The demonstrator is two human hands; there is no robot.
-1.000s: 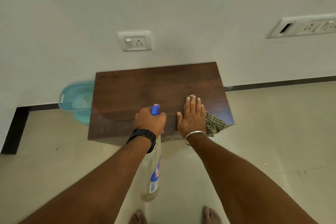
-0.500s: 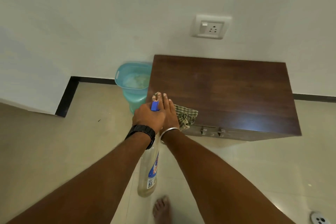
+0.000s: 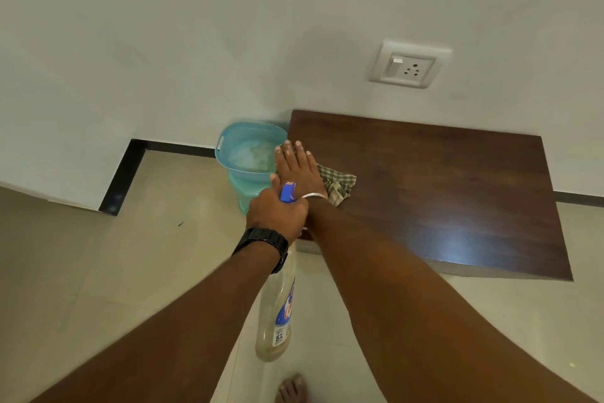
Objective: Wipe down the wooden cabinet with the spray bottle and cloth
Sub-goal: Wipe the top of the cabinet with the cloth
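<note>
Currently a wiping pass. The right hand [image 3: 295, 165] lies flat with straight fingers, palm pressing the checked cloth [image 3: 338, 182] onto the cabinet [image 3: 441, 193] top at its left edge. The fingertips reach that edge or slightly past it, hard to tell. Most of the cloth bunches out from under the wrist, toward the cabinet's middle.

The left hand [image 3: 276, 213] is clenched round the neck of the spray bottle [image 3: 276, 314]. The blue nozzle pokes up above the knuckles, and the bottle body hangs down in front of the cabinet's front left corner, off the top. Whether a finger is on the trigger cannot be told.

A teal bucket [image 3: 248, 154] stands just beside the cabinet's left side, and a socket [image 3: 408, 66] sits on the wall above its back edge.

To do it well, probably:
- Keep the palm flat with even pressure.
- Spread the cloth so more of it touches the wood instead of trailing bunched.
- Work in overlapping strokes from the left edge across to the right end.
- Stop at the left edge so the cloth does not slide off toward the bucket.
- Hold the bottle lower or further out from the cabinet's front, since the wrists nearly cross and it could knock the wiping arm.

The cabinet's front and sides likely remain.
</note>
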